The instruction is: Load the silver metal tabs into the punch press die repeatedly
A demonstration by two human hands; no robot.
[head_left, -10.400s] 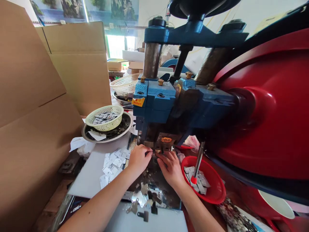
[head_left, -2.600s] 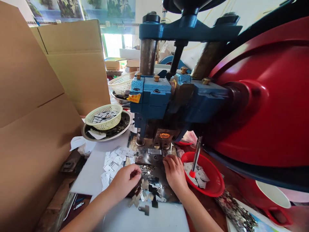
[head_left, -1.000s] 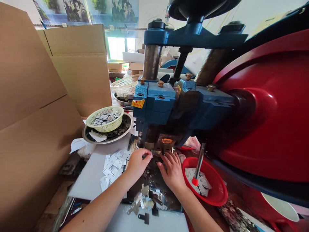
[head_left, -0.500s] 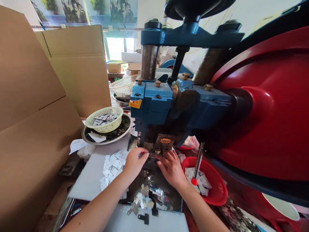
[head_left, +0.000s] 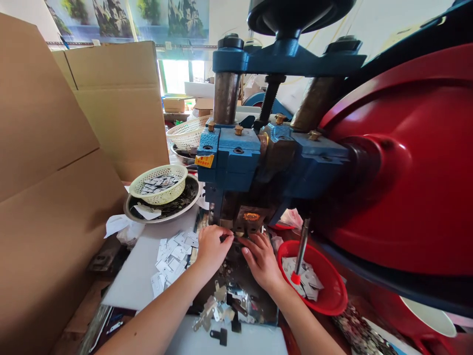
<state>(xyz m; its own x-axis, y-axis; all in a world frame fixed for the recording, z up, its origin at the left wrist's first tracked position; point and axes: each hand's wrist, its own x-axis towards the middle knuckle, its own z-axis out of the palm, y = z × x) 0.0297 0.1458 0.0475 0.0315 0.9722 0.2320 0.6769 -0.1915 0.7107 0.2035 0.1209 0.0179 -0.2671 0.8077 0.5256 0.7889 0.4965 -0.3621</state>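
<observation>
A blue punch press (head_left: 236, 158) with a big red flywheel guard (head_left: 406, 162) stands in front of me. My left hand (head_left: 212, 246) is pinched at the die just under the press head, fingers closed on a small metal piece I can barely see. My right hand (head_left: 260, 259) lies beside it on the die plate, fingertips pressed together at the same spot. Loose flat metal pieces (head_left: 173, 254) are spread on the white board (head_left: 136, 276) left of my left hand. Punched scraps (head_left: 221, 308) lie near my wrists.
A red bowl (head_left: 330, 301) with metal pieces and a red-tipped rod (head_left: 300, 254) sits right of my right hand. A yellow-green basket (head_left: 159, 185) rests in a steel pan (head_left: 133, 209) at the left. Cardboard boxes (head_left: 48, 162) wall off the left side.
Both hands came forward from the scrap pile 2.6 s ago up to the die. Over the last second they stay there, the left fingers closing a little tighter at the die.
</observation>
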